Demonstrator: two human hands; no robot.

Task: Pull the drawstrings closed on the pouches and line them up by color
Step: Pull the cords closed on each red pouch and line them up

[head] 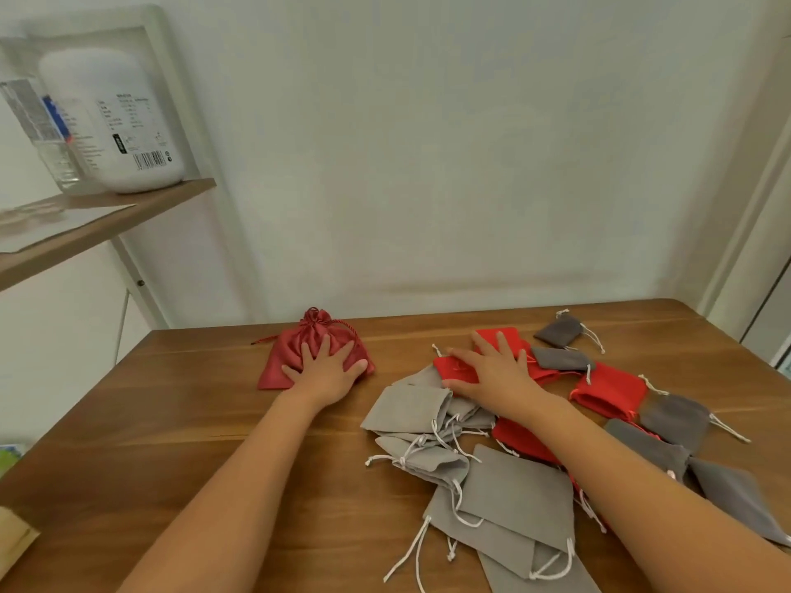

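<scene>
the dark red satin drawstring pouch [284, 353] is lying on the wooden counter [192, 421] left of the jumbled heap of grey and red fabric pouches [513, 490], its cinched neck pointing away toward the wall [428, 164]. the left hand [325, 372] is pressing flat on it, fingers spread. the right hand [498, 372], also spread flat, is resting on a small bright red pouch [453, 370] atop that heap, so it is sitting nearer the pouches likely awaiting closing.

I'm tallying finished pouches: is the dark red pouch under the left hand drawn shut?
Shut: the dark red pouch has its neck bunched tight, cords trailing to both sides.
</scene>
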